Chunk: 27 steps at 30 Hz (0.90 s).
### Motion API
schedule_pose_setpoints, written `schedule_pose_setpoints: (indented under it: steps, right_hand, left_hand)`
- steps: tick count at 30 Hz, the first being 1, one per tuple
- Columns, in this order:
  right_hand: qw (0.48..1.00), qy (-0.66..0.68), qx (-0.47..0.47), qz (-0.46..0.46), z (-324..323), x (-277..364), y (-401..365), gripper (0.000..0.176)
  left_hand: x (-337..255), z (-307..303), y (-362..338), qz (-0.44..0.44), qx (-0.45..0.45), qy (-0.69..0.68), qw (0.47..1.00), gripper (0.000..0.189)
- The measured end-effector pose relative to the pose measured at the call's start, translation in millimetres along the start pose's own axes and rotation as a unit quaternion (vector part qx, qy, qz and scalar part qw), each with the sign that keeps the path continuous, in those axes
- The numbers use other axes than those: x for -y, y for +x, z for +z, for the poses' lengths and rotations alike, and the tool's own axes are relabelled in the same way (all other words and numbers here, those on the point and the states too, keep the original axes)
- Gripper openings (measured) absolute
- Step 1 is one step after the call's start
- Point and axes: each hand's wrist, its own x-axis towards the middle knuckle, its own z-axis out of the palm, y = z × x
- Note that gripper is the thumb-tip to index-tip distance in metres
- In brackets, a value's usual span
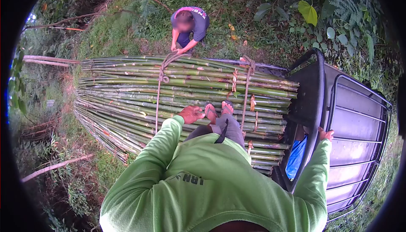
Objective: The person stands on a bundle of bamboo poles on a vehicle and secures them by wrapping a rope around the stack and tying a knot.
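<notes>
Under my feet lies a large load of green bamboo poles (194,79), tied in bundles and crossed by two ropes. My left hand (192,114) hovers over the poles beside my feet, fingers loosely spread with nothing seen in them. At the right, my right hand (325,134) is wrapped round the black bar (322,100) at the vehicle cab's edge. One rope (160,92) has a knot and loops near the far side of the load, where another person's hands touch it. The second rope (246,92) runs across nearer the cab.
A crouching person (196,22) in a dark shirt is on the grass beyond the load. The cab roof (357,134) carries a metal rack. Blue material (297,158) shows behind the cab. Branches and leafy plants (338,20) surround the vehicle.
</notes>
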Motion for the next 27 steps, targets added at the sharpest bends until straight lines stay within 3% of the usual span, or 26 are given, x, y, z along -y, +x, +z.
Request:
schedule_pose_setpoints:
  steps: [27]
  right_hand:
    - [1.000,-0.016,-0.006,-0.015,5.5,-3.9,7.4,0.087]
  left_hand:
    - [-4.4,-4.1,1.5,-0.011,0.026,-0.006,1.000,0.054]
